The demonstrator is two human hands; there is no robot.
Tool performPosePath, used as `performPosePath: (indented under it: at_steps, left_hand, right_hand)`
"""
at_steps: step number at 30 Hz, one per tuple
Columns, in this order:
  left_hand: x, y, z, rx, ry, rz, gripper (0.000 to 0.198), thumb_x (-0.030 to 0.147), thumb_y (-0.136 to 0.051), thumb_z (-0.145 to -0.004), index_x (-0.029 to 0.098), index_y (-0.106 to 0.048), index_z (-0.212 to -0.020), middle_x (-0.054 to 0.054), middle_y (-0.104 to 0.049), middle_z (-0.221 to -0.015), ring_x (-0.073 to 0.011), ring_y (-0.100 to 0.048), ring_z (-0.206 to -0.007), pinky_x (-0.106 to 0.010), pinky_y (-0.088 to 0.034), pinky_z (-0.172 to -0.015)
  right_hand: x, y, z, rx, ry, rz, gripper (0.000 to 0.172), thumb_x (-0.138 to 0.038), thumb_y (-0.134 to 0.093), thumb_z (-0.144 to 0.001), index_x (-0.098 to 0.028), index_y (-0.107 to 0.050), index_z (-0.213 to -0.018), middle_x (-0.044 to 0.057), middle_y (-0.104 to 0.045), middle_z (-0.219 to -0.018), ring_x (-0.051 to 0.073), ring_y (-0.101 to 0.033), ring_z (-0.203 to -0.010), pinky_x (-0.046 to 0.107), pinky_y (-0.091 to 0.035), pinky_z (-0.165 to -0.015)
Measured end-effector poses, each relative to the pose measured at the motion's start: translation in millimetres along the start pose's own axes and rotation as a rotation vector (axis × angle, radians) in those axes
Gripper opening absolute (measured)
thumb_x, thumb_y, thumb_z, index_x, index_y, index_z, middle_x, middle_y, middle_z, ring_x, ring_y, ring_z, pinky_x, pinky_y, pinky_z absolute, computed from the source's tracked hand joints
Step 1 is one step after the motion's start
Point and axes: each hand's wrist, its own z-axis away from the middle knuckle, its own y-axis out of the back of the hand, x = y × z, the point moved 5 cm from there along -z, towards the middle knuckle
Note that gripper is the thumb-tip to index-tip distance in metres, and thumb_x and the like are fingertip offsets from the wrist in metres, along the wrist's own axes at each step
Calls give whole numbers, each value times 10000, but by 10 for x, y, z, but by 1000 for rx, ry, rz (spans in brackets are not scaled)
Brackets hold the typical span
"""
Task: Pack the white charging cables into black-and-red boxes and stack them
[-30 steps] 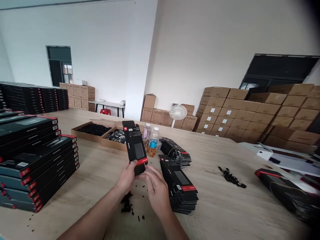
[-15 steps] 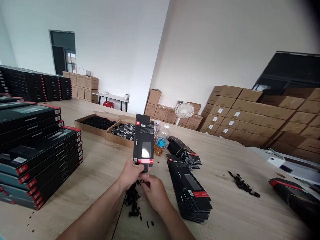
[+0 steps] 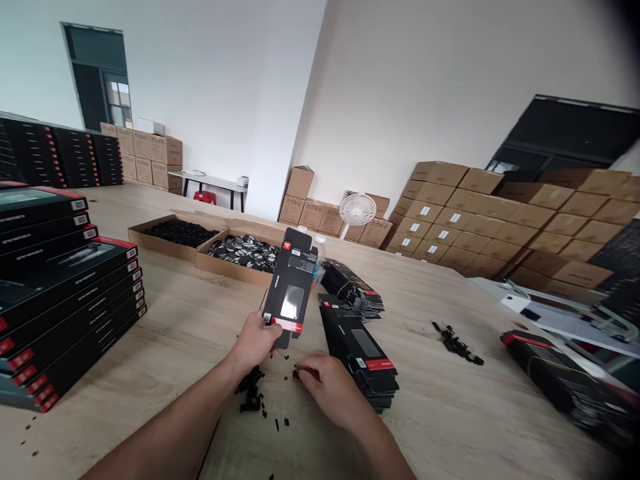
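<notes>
Head view: two bare hands at work above a pale wood-patterned table [image 3: 185,327].
Left hand: the left hand [image 3: 255,343] grips a black carton [image 3: 289,287] by its lower end, thumb across the front.
Carton: raised off the table just beyond the left hand, leaning slightly right, with a clear window, white print and a red band.
Right hand: the right hand [image 3: 330,387] is low, fingertips bunched at a tiny dark bit; whether it is pinched or merely touched, I cannot tell.
Small black pieces: a loose heap [image 3: 250,393] below the left hand, crumbs scattered between both hands.
Right of the right hand: a stack of black cartons [image 3: 363,350] close by, then a small black pile [image 3: 457,343] and, farther, a banded bundle [image 3: 560,377].
Beyond the right hand: another banded bundle [image 3: 350,290], behind the nearer stack.
Beyond the left hand: two open cardboard boxes, one of black bits [image 3: 160,250], one of dark discs [image 3: 230,269].
In the way: the carton partly hides bottles [image 3: 320,247] and the disc box's corner.
Left of the left hand: tall piles of boxes [image 3: 75,293].
</notes>
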Motion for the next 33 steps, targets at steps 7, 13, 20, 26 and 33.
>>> performPosePath:
  at_steps: [7, 13, 20, 26, 33]
  left_hand:
    - [-49, -2, -13, -20, 7, -7, 138, 188, -596, -614, 161, -655, -735, -7, -647, -625, -141, -577, -524, -211, -450, -390]
    - [-42, 49, -53, 19, -40, -20, 133, 220, -572, -675, 174, -665, -759, -22, -677, -691, -168, -628, -638, -229, -504, -480]
    - [-29, -1, -81, -50, -168, -76, 46, 216, -668, -695, 178, -694, -700, 26, -609, -582, -117, -528, -529, -205, -428, -498]
    - [-14, -21, -64, -89, -224, -116, 127, 190, -653, -729, 180, -752, -808, 9, -699, -695, -158, -612, -635, -223, -461, -577]
    - [-38, -23, -85, -124, -264, -161, 248, 161, -665, -732, 215, -781, -944, -7, -776, -916, -219, -700, -877, -273, -530, -803]
  right_hand:
    - [23, -108, 11, 23, -3, -9, 274, -44, -558, -747, -226, -740, -840, 32, -716, -903, 198, -658, -879, 295, -480, -811]
    - [8, -11, 20, 44, -5, -23, 237, -97, -528, -815, -217, -733, -820, 27, -724, -846, 179, -658, -778, 258, -474, -683]
    - [-48, -105, 17, 43, -143, 99, 112, -155, -662, -742, -230, -745, -739, 18, -735, -751, 184, -660, -688, 256, -440, -617]
    - [85, -96, -17, 44, -67, -87, 254, -102, -556, -805, -206, -766, -902, 48, -765, -888, 199, -699, -820, 291, -511, -765]
    - [83, -61, -23, 95, -67, 7, 229, -137, -537, -834, -204, -755, -855, 60, -741, -891, 198, -684, -807, 284, -501, -734]
